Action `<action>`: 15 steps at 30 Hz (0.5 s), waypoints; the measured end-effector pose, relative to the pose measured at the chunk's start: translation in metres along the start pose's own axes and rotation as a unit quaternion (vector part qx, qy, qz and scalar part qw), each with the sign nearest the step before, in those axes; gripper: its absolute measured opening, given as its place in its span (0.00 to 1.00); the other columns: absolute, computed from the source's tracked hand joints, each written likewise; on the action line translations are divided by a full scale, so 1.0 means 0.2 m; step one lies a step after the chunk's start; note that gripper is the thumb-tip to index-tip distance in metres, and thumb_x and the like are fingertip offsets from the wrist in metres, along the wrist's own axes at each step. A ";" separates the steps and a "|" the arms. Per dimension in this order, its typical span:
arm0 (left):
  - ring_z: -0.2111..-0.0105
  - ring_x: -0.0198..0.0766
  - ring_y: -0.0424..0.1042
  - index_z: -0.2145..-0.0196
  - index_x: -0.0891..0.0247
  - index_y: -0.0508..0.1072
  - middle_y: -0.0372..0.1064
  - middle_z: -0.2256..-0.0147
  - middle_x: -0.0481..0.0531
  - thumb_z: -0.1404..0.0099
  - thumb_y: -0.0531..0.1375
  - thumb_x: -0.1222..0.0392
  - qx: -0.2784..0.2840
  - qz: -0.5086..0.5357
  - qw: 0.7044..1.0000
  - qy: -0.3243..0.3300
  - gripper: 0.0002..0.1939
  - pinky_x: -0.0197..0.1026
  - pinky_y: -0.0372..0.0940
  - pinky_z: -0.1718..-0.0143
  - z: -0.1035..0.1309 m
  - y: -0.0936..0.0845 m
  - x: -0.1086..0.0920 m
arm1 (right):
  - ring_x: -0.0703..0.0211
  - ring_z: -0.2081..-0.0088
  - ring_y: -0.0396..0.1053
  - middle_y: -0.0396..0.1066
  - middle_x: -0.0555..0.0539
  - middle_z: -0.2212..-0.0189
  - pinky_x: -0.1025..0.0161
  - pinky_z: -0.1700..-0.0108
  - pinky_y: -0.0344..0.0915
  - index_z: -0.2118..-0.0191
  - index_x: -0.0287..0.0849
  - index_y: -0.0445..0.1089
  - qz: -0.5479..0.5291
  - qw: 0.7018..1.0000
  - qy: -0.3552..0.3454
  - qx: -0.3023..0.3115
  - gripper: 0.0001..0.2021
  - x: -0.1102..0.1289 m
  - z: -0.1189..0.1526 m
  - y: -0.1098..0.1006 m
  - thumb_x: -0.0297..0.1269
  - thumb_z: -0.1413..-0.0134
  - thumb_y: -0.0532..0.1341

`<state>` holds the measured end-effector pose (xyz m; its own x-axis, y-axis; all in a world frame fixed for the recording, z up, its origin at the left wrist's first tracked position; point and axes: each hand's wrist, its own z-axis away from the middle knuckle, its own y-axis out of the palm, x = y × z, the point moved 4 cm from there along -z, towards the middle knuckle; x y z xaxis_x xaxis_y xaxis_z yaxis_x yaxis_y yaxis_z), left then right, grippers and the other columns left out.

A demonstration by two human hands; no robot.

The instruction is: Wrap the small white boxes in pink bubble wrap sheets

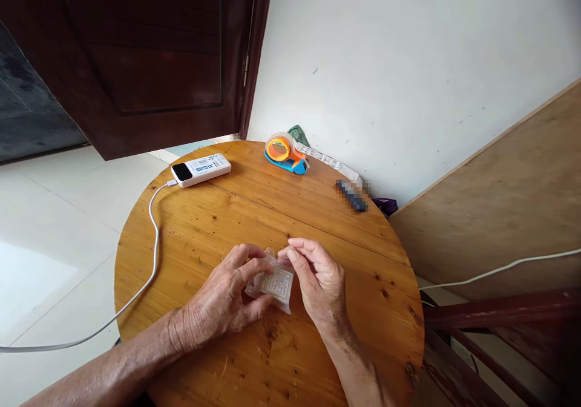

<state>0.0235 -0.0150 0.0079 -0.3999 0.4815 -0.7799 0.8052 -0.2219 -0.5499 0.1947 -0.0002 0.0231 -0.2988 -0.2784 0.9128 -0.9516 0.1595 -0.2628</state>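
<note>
A small clear plastic packet [278,283] with a printed white label lies near the middle of the round wooden table. My left hand [236,286] grips it from the left, fingers over its top and thumb along its near edge. Just right of the packet is my right hand [320,280], its thumb and index finger pinched together by the packet's upper right corner. Whether those fingertips hold anything is too small to make out. The packet's left part is hidden under my left fingers.
On the wooden table [363,262] stand a white power bank [202,170] with a cable [157,237] running left, an orange and blue tape dispenser [285,153], and a dark, partly blurred object [351,196]. A white wall [408,62] and a dark door [158,62] rise behind.
</note>
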 end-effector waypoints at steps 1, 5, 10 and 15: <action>0.51 0.44 0.71 0.51 0.57 0.72 0.63 0.49 0.56 0.38 0.63 0.62 0.000 -0.001 1.000 -0.002 0.17 0.47 0.71 0.51 0.00 0.00 0.00 | 0.59 0.69 0.78 0.79 0.48 0.70 0.62 0.64 0.76 0.59 0.44 0.72 -0.004 1.000 0.005 0.000 0.05 0.00 0.00 0.00 0.38 0.38 0.61; 0.50 0.44 0.70 0.50 0.57 0.72 0.63 0.48 0.57 0.38 0.63 0.63 0.002 0.002 1.000 -0.006 0.18 0.48 0.70 0.50 -0.02 0.01 0.00 | 0.58 0.69 0.79 0.80 0.48 0.70 0.61 0.63 0.76 0.59 0.44 0.73 -0.021 0.999 0.025 -0.005 0.06 -0.01 0.00 -0.01 0.38 0.39 0.63; 0.51 0.43 0.71 0.50 0.58 0.72 0.65 0.49 0.56 0.39 0.62 0.63 -0.010 0.004 1.000 -0.004 0.18 0.46 0.71 0.51 -0.03 0.01 -0.01 | 0.57 0.69 0.78 0.79 0.48 0.71 0.62 0.65 0.76 0.62 0.44 0.74 -0.030 0.999 0.035 -0.028 0.05 -0.02 -0.01 -0.02 0.38 0.42 0.65; 0.52 0.44 0.72 0.51 0.58 0.71 0.65 0.50 0.57 0.38 0.62 0.63 -0.012 -0.006 1.000 -0.006 0.16 0.47 0.71 0.52 -0.03 0.02 -0.01 | 0.59 0.71 0.77 0.78 0.51 0.73 0.63 0.65 0.74 0.63 0.44 0.74 -0.049 0.997 0.046 -0.048 0.05 -0.04 -0.02 -0.03 0.37 0.44 0.66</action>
<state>0.0295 -0.0110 0.0094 -0.4138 0.4740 -0.7773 0.8110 -0.1959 -0.5512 0.2024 0.0056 0.0178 -0.1931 -0.2092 0.9586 -0.9629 0.2280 -0.1442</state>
